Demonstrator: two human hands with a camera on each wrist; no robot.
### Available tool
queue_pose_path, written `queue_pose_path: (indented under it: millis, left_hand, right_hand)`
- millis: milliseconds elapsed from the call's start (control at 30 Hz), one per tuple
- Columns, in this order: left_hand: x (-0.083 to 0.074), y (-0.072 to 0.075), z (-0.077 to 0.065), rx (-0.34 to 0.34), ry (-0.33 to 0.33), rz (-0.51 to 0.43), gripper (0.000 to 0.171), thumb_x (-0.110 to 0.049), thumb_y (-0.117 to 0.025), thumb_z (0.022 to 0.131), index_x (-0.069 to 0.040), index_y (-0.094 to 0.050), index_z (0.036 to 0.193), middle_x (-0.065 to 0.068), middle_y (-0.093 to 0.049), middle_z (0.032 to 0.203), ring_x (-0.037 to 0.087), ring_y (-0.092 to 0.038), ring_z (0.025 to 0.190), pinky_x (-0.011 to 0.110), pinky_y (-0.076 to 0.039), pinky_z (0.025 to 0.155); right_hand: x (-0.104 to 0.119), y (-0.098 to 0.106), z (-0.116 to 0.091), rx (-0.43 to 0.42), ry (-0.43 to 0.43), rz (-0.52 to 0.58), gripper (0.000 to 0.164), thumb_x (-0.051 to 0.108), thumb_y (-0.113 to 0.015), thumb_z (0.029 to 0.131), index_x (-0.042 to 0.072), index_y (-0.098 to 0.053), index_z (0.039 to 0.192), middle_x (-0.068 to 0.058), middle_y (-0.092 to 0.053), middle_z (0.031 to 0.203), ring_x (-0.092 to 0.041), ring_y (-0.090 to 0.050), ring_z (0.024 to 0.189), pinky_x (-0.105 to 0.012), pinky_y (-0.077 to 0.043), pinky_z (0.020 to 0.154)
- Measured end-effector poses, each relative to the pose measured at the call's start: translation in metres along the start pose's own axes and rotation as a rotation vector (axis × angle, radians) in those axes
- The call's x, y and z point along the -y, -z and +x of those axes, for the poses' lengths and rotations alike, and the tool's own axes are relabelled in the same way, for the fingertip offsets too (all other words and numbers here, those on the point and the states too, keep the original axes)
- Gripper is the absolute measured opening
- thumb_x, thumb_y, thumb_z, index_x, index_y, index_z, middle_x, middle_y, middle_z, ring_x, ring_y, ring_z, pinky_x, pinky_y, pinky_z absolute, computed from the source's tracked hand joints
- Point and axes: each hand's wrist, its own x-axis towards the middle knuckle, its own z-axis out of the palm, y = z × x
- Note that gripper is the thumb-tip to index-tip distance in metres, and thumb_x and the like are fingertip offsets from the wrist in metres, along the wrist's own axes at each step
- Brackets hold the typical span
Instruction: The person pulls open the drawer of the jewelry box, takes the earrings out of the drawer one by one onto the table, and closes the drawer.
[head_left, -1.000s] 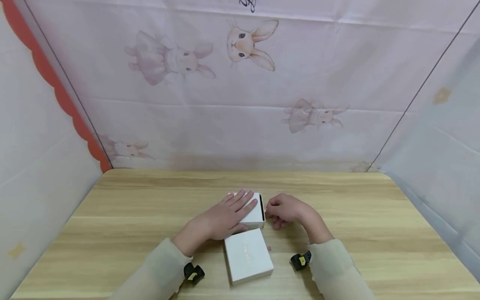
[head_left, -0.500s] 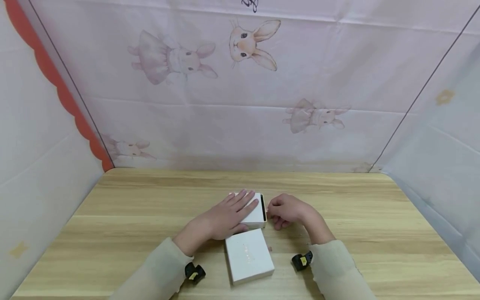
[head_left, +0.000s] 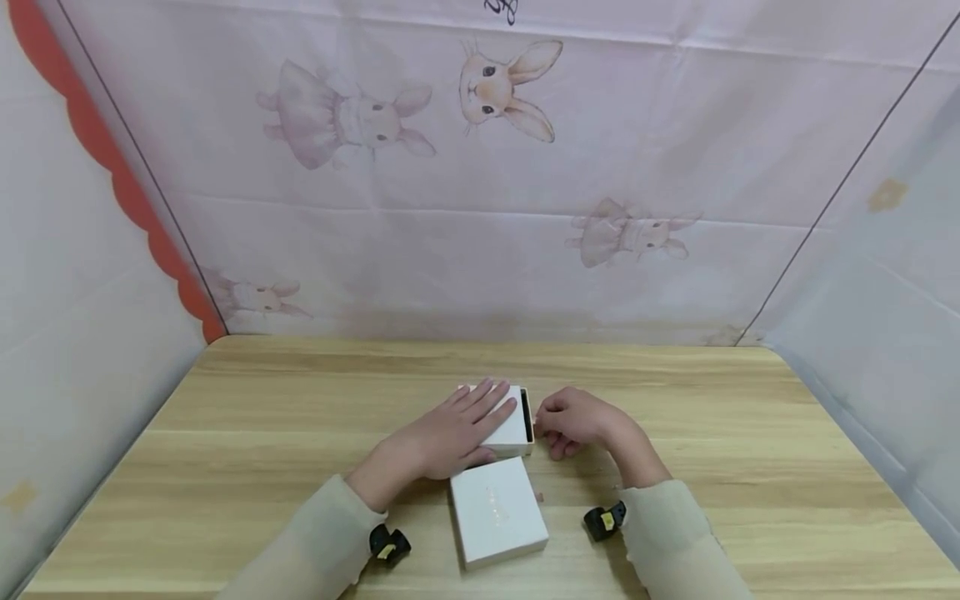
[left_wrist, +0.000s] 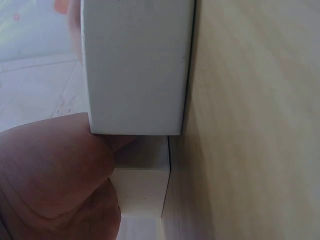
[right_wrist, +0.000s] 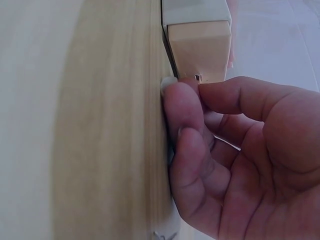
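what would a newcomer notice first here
Likely the rabbit prints on the pale backdrop, across the head view's upper half. Next come two white boxes on the table: the left hand lies over the far box, while the right hand pinches at its peach end. A red scalloped band edges the left.

Left sleeve, right sleeve: long, plain, pale cream, loose-fitting. Left camera, right camera: small, blocky, black, yellow patch on each, beside cuffs. Left hand, right hand: bare.

Pale pink rabbit-print backdrop behind a wood-grain table, between whitish side walls.
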Motion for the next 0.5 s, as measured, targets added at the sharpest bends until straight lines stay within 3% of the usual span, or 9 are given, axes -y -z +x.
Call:
queue_pose_path:
  millis: [500]
  left_hand:
    - [0.0037,-0.0080,0.0021,-0.011,-0.014,0.009,0.071,-0.045,-0.041,0.106,-0.014,-0.010,0.162,0.011,-0.002,0.169,0.031,-0.003,0.155,0.051,-0.014,0.124]
  right_hand:
    - [0.0005,0.0012,-0.0029,0.013,0.002,0.015,0.023,0.011,-0.053,0.100,-0.002,-0.068,0.089,-0.010,-0.062,0.071,-0.019,-0.067,0.060,-0.029,-0.056,0.054]
